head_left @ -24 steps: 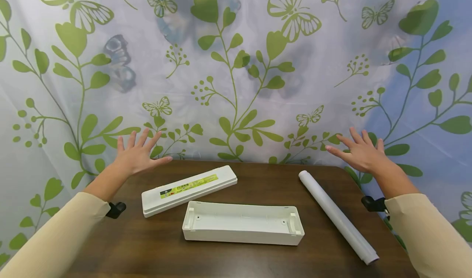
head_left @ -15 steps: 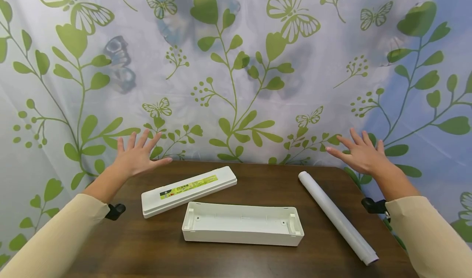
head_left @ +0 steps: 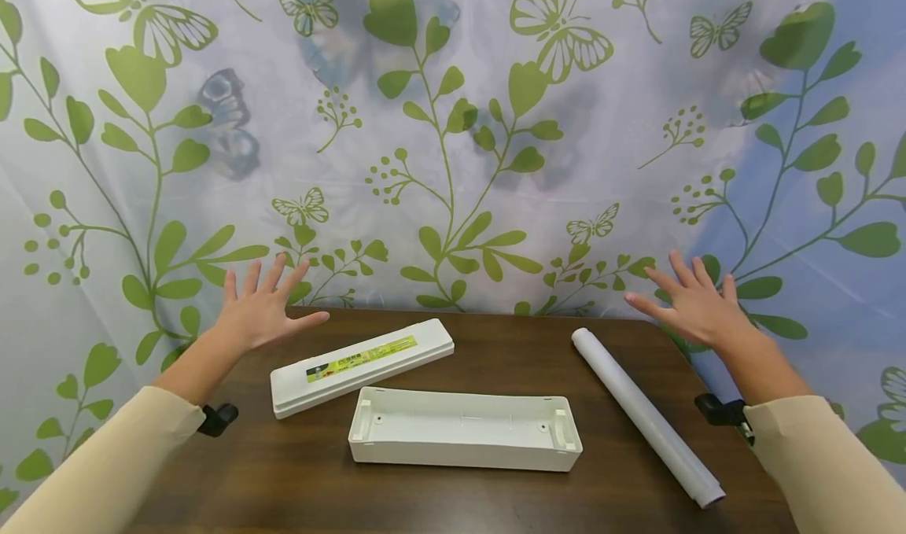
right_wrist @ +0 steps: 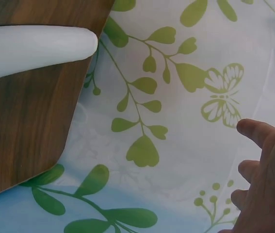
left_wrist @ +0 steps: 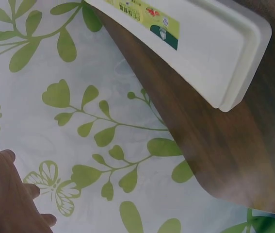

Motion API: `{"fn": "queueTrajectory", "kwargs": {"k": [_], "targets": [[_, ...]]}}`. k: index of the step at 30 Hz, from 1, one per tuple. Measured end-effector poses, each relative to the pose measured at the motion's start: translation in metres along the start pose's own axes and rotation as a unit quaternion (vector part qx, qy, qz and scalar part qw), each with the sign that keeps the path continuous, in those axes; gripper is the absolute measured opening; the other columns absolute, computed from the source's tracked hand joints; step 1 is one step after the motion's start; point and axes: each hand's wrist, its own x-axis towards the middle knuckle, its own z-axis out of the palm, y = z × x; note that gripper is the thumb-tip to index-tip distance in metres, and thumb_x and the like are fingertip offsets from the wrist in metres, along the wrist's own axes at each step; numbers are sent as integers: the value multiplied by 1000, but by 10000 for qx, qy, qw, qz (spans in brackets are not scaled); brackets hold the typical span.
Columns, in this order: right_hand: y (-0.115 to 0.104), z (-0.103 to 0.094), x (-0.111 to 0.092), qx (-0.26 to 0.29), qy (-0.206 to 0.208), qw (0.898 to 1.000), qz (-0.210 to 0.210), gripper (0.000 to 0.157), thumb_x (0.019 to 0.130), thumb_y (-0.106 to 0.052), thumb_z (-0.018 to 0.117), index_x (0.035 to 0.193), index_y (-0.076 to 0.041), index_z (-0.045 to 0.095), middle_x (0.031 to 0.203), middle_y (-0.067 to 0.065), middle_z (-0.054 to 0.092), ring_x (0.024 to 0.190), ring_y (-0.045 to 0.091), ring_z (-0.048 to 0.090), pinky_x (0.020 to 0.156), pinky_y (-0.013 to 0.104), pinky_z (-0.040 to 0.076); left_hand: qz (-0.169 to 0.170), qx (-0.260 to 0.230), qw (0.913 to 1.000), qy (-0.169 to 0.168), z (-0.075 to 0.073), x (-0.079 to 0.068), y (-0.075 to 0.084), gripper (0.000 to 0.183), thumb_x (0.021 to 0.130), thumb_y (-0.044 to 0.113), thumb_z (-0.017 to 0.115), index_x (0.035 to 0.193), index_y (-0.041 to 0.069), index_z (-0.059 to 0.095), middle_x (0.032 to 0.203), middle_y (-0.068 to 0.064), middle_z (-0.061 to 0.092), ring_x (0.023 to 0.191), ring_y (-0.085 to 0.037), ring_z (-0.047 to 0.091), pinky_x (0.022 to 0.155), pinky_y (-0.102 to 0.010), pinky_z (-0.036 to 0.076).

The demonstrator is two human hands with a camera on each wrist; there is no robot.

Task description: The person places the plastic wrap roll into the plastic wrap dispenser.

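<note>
My left hand hovers over the table's far left side with its fingers spread, holding nothing. Nearest to it lies a long white lid with a yellow-green label, set at a slant; the left wrist view shows one end of this lid. My right hand is raised at the far right, fingers apart and nothing in them. Below it a roll of plastic wrap lies diagonally; its end shows in the right wrist view as a white roll. A white open box stands in front, its inside visible.
The dark brown wooden table ends in a rounded corner on the right. Behind it hangs a pale curtain printed with green leaves and butterflies. Each wrist wears a black strap-on device, the left device and the right device.
Both hands have sunk slightly in the head view, fingers still spread. The lid, box and roll lie where they were.
</note>
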Motion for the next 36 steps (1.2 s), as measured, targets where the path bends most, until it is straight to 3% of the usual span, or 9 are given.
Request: {"fn": "queueTrajectory", "kwargs": {"k": [15, 21, 27, 36], "targets": [[-3, 28, -26, -30, 270, 9995, -170, 88, 98, -72, 43, 165, -18, 20, 170, 21, -13, 152, 56, -10, 107, 86, -7, 263, 182, 9989, 346, 23, -23, 13, 106, 86, 88, 44, 166, 30, 5, 173, -17, 2, 154, -54, 2, 116, -78, -9], [-6, 38, -38, 92, 425, 9985, -344, 86, 99, -68, 47, 165, -17, 23, 171, 21, -8, 153, 56, -5, 107, 86, -2, 467, -103, 9970, 604, 38, -34, 17, 104, 87, 82, 52, 166, 28, 12, 173, -17, 5, 154, -54, 5, 116, -79, -3], [-2, 55, -50, 306, 839, 9947, -512, 83, 98, -62, 55, 162, -15, 30, 173, 18, -1, 155, 53, 0, 110, 84, 0, 657, -416, 9942, 747, 53, -43, 23, 102, 87, 78, 57, 166, 30, 14, 173, -15, 8, 156, -51, 6, 118, -77, 0], [2, 77, -60, 454, 1244, 9887, -700, 80, 97, -57, 61, 161, -17, 34, 173, 16, 3, 157, 48, 4, 112, 83, 7, 1057, -676, 9842, 1249, 76, -53, 31, 99, 86, 68, 68, 165, 27, 23, 171, -17, 19, 154, -49, 16, 119, -73, 12]]}}
